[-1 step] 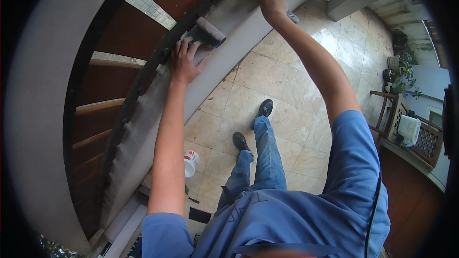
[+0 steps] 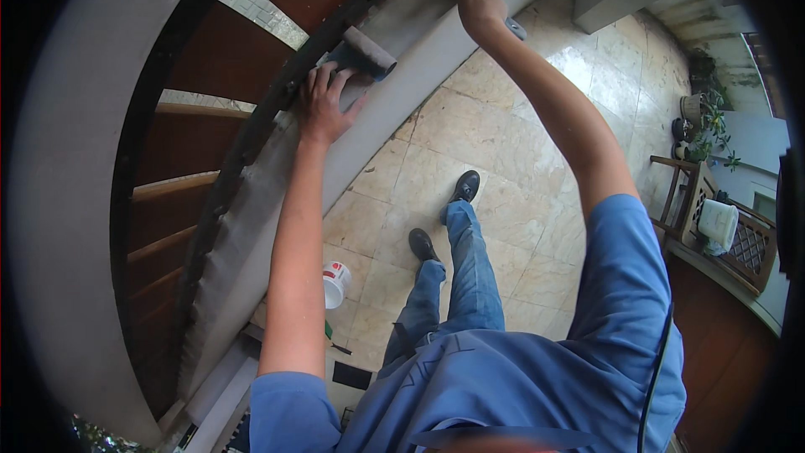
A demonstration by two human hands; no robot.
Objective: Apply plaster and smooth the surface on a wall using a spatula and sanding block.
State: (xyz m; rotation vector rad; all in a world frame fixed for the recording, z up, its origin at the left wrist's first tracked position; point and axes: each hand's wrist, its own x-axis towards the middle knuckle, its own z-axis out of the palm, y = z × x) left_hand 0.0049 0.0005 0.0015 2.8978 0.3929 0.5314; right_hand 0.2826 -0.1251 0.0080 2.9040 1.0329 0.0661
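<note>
My left hand (image 2: pixel 325 107) rests on the pale ledge (image 2: pixel 394 105) of a low wall, fingers spread. Its fingertips touch or lie right beside a curled grey roll (image 2: pixel 370 52) with a dark underside, which looks like a rolled abrasive sheet. Farther along the ledge, my right hand (image 2: pixel 482 13) is closed around a tool with a grey handle (image 2: pixel 515 28). The handle's rounded end sticks out behind the hand, and the thumb or index finger points forward toward the ledge. The tool's working end is mostly hidden, so its kind cannot be told.
A dark metal frame with brown slats (image 2: pixel 197 138) borders the ledge on the left. On the tiled floor (image 2: pixel 495 126) a white bucket (image 2: pixel 336 285) stands near my left forearm. At the right are a wooden bench (image 2: pixel 698 201) bearing a white container (image 2: pixel 718 226), and potted plants (image 2: pixel 713 130).
</note>
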